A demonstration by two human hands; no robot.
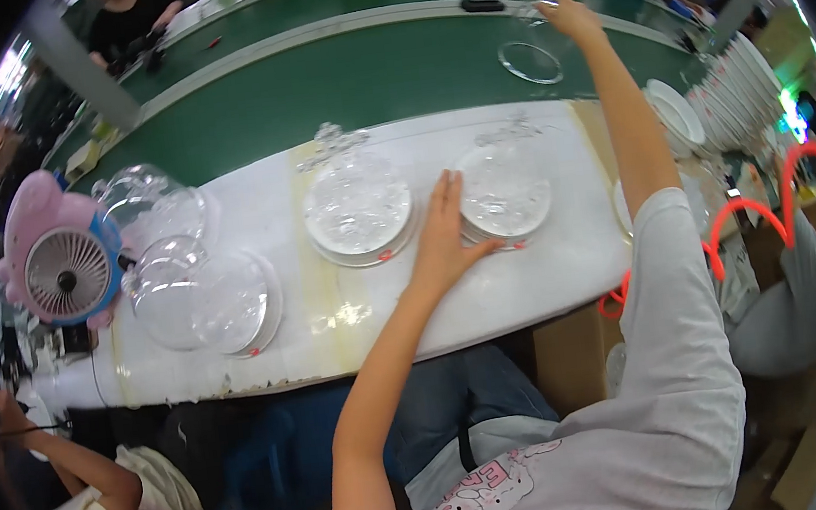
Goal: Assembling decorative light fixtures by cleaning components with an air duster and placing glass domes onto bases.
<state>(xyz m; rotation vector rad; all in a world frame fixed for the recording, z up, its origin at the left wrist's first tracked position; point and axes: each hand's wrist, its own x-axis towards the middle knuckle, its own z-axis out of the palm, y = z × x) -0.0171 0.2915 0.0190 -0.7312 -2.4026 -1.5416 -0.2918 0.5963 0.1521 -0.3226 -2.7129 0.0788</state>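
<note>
The left hand point(444, 234) lies flat on the white worktable point(551, 274) — fingers straight and together, gripping nothing — beside a clear domed lid point(504, 181) seated on a white plate point(522, 224). A second domed set point(358, 205) stands just left. Farther out, the right hand point(569, 15) (fingers curled, hold indeterminate) reaches over the green conveyor point(358, 84), beyond a clear ring point(530, 62).

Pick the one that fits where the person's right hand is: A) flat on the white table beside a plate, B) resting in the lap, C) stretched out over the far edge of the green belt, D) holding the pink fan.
C: the right hand is stretched far across the green belt, past a clear ring, while the left hand lies on the white table.
</note>
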